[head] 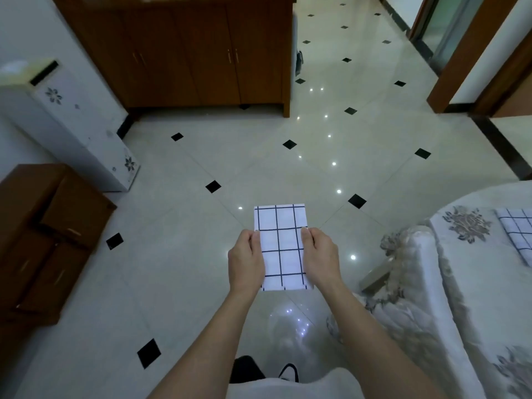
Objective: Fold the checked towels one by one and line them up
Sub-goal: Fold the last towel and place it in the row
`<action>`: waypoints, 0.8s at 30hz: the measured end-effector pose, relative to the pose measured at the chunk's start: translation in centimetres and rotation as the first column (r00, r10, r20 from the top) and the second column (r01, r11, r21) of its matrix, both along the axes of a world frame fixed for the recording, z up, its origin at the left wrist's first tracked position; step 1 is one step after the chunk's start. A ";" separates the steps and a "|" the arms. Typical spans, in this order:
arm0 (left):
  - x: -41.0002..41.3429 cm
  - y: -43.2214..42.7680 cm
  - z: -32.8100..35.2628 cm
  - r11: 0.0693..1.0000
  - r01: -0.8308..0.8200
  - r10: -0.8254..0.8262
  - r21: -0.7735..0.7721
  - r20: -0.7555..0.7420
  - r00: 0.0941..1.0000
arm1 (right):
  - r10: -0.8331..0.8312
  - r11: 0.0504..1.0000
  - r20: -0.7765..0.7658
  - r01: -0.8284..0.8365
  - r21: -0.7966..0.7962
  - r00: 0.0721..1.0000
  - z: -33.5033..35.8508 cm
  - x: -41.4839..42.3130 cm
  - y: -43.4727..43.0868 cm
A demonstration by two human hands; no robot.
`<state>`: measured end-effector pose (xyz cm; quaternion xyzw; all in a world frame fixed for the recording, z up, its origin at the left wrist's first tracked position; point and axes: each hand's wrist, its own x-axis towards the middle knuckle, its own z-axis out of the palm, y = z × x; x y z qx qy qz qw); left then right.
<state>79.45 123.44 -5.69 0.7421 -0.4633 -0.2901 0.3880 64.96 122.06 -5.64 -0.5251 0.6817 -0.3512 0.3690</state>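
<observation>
A white towel with dark blue checks (280,243), folded into a narrow rectangle, is held flat in the air over the tiled floor. My left hand (247,260) grips its left edge and my right hand (319,256) grips its right edge, thumbs on top. Another checked towel (518,231) lies on the floral-covered bed at the right edge; it is partly cut off by the frame.
The bed (460,283) with a grey floral cover fills the lower right. A brown cabinet (184,53) stands ahead, a white floor unit (72,125) at left and a small brown drawer chest (49,240) below it. Glossy tiled floor (201,226) lies between.
</observation>
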 end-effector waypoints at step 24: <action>-6.9 -47.3 -1.6 0.856 0.516 -0.516 0.014 -0.016 0.856 | -0.481 0.873 -0.051 0.484 0.055 0.875 -1.8 -6.2 -39.9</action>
